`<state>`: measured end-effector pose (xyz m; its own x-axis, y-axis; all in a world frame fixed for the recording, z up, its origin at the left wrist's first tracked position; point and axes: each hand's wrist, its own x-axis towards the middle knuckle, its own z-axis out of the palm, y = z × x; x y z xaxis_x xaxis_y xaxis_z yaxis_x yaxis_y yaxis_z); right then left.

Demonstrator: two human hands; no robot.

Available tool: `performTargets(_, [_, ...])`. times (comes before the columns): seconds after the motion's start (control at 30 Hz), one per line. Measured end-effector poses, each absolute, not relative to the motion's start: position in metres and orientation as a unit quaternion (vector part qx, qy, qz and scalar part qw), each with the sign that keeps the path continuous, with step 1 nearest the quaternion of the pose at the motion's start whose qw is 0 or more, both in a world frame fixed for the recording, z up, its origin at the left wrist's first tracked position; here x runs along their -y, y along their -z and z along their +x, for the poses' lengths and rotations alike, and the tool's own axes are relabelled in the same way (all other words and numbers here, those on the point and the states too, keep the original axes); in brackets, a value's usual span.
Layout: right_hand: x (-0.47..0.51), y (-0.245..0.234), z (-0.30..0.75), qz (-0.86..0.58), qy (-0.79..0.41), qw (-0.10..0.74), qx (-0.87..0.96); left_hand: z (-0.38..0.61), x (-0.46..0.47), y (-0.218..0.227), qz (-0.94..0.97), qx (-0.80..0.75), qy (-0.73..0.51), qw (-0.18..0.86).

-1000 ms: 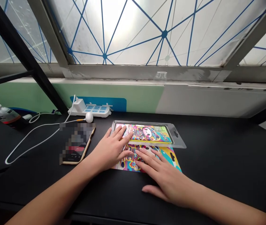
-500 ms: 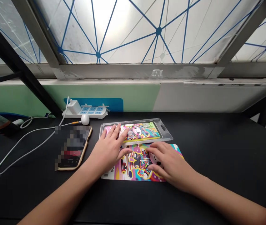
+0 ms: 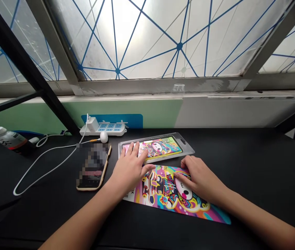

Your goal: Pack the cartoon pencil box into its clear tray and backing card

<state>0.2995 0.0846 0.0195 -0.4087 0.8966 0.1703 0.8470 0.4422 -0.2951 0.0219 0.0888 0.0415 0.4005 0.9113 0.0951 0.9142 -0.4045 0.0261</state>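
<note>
A colourful printed card (image 3: 163,196) with a cartoon character lies nearest me, tilted so its right end points toward me. My right hand (image 3: 201,177) grips its far edge, thumb on the printed face and fingers curled behind. Beyond it rests a clear plastic blister pack (image 3: 186,148) holding a bright cartoon-printed insert (image 3: 160,147). My left hand (image 3: 131,166) lies over the pack's left end with fingers spread; its thumb reaches over the card's upper left edge. The card's left corner is partly hidden by the left hand and wrist.
A phone (image 3: 94,170) lies left of my hands on the black desk (image 3: 261,184). Behind it are a power strip (image 3: 111,129) and a white cable (image 3: 30,166) looped across the desk. A bottle (image 3: 10,140) lies tilted at far left. Patterned windows (image 3: 152,38) stand behind.
My right hand has closed on the card, and the card's right end has swung toward me. My left hand stays spread on the blister pack. The whole view has shifted slightly.
</note>
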Motion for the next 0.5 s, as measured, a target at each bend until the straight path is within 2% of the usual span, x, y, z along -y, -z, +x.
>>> performTargets(0.2, [-0.077, -0.038, 0.326, -0.504, -0.129, 0.103, 0.848, 0.012, -0.09, -0.042, -0.828, 0.556, 0.079, -0.002])
performTargets(0.37, [-0.092, -0.053, 0.363, -0.485, -0.169, 0.153, 0.844, 0.02, -0.091, -0.038, -0.827, 0.555, 0.087, 0.023])
performTargets(0.5, [-0.123, -0.048, 0.393, -0.547, -0.183, 0.096, 0.812, 0.026, -0.092, -0.035, -0.83, 0.551, 0.076, 0.026])
